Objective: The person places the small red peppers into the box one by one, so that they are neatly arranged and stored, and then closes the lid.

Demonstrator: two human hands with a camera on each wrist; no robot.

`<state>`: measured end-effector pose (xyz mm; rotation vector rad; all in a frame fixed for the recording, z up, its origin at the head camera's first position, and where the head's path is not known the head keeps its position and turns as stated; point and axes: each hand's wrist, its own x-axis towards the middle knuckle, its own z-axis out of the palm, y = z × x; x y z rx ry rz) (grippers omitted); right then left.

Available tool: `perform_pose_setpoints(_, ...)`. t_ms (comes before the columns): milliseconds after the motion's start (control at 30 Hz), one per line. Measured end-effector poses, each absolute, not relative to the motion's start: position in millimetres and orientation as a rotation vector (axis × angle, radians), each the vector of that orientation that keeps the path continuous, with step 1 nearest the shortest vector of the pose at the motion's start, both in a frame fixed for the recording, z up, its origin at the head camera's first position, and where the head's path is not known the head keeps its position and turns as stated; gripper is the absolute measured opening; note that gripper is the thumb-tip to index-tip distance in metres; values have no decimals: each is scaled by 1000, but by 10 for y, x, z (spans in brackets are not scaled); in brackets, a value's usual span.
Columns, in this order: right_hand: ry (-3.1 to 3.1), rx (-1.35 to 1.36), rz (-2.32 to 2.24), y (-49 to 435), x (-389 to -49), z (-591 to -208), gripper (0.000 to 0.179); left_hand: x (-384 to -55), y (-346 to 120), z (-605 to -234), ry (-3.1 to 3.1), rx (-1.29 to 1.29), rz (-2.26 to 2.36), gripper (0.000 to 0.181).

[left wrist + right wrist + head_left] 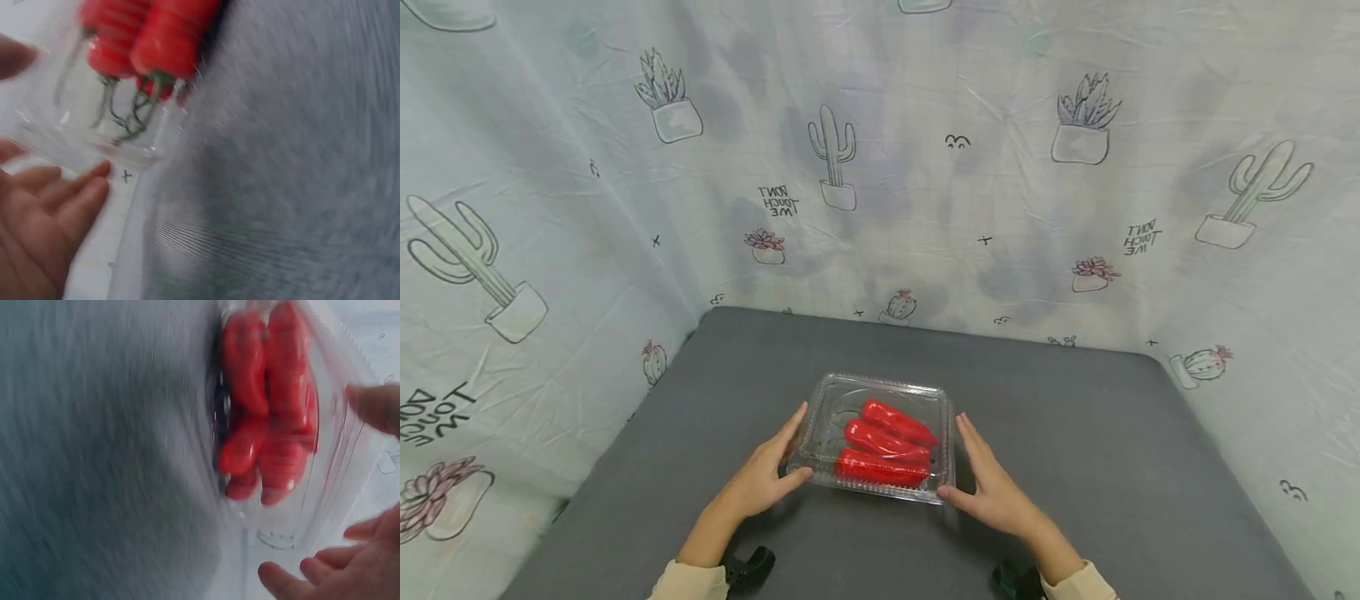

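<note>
A clear plastic clamshell box (822,417) sits on the grey table, its lid down over several red peppers (883,468). Green stems (147,112) show through the plastic in the left wrist view. At the box's left side, my left hand (762,477) has its fingers extended along the edge and its thumb by the front left corner. My right hand (996,492) flanks the right side, fingers stretched out and thumb at the front right corner. Both wrist views are blurred, so exact contact is hard to tell.
Grey cloth covers the table (1075,433). Pale curtains (910,183) printed with potted cacti rise behind it and on both sides. Dark bands (751,567) show by the wrists, below beige sleeves (691,582).
</note>
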<state>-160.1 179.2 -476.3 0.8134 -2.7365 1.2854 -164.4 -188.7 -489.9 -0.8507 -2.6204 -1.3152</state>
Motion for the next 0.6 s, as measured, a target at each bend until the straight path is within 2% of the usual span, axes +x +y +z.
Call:
perform_pose_setpoints(233,-2757,538,1627,1731,-1495,-4818,86,-1506,-1850,-4855,-2804,-493,-1550,73)
perform_pose_setpoints(367,-2708,387,1805,1674,-1450,-4806,75,-1459,-1808,-4828,-2822,-283,-1601,56)
perform_pose_setpoints(600,-2684,166,1978,1635,-1393,-4790,42,-1428,-1763,-4788,-2744,-151,-1843,18)
